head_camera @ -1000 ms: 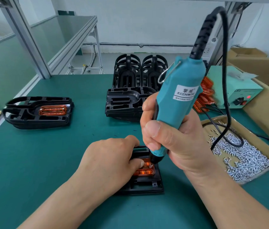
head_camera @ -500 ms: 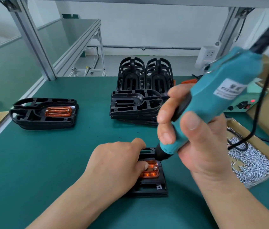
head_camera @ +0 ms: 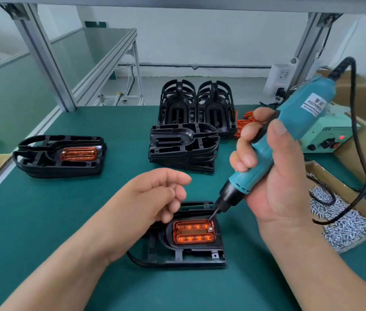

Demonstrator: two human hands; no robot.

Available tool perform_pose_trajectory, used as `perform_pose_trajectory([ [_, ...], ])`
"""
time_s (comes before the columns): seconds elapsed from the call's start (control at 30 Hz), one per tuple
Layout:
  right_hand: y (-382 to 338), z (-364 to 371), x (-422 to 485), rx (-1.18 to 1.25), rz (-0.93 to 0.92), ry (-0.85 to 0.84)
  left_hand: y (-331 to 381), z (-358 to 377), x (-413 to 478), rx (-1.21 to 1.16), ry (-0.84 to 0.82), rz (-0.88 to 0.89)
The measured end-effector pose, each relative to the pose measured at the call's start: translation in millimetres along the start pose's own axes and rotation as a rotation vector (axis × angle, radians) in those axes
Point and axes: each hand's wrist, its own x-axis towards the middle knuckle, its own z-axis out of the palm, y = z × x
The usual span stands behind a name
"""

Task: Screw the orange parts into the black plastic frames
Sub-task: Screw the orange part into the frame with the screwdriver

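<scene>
Screwdriver [head_camera: 289,135] sits gripped in my right hand [head_camera: 274,180], left hand [head_camera: 150,198] loose-fingered and empty. One frame [head_camera: 60,153] looks finished, the near orange part [head_camera: 193,234] shows one screw [head_camera: 210,228], and a stack [head_camera: 182,147] awaits.

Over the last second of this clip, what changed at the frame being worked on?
The left hand lifted off the orange part and hovers above the black frame, fingers loosely curled. The screwdriver tipped from upright to leaning right, bit at the screw on the part's right end. Unchanged: right hand grips the screwdriver; frame lies in place.
</scene>
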Motion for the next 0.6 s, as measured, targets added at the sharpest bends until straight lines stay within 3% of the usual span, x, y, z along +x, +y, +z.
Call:
perform_pose_trajectory([
  [0.23, 4.9, 5.3, -3.4, -0.007, 0.05, -0.02, 7.0, 0.5, -2.1, -0.255, -0.099, -0.053],
  [0.6, 12.8, 6.5, -3.3, 0.114, 0.187, 0.06, 6.9, 8.2, -1.5, -0.203, -0.149, -0.071],
])
